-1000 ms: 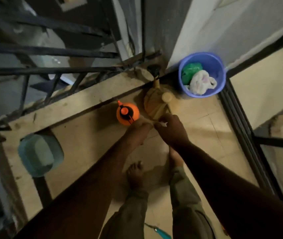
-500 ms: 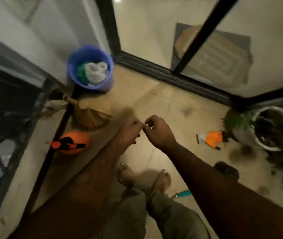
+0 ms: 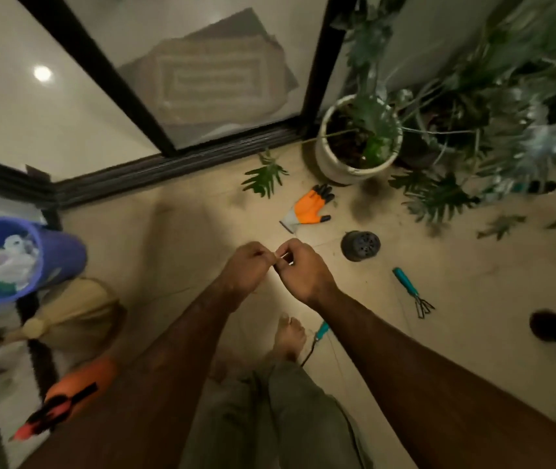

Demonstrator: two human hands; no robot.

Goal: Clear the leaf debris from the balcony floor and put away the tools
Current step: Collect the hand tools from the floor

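My left hand (image 3: 248,265) and my right hand (image 3: 298,269) are held together above the tiled balcony floor, fingers curled and fingertips meeting. I cannot make out anything pinched between them. A fallen green leaf (image 3: 264,176) lies by the door track, and more leaves (image 3: 501,225) lie at the right. An orange-and-black glove (image 3: 307,206) lies beyond my hands. A teal-handled hand rake (image 3: 412,292) is on the floor to the right. A second teal-handled tool (image 3: 320,331) lies by my bare foot.
A blue bucket (image 3: 63,255) with bags inside stands at the left, beside a tan watering can (image 3: 77,313) and an orange sprayer (image 3: 80,380). A white plant pot (image 3: 332,164) and leafy plants fill the upper right. A small black pot (image 3: 360,245) lies overturned. The glass door track runs behind.
My view has swung right from the railing corner to the door and plants. Both hands stay together in front of me, raised away from the watering can.
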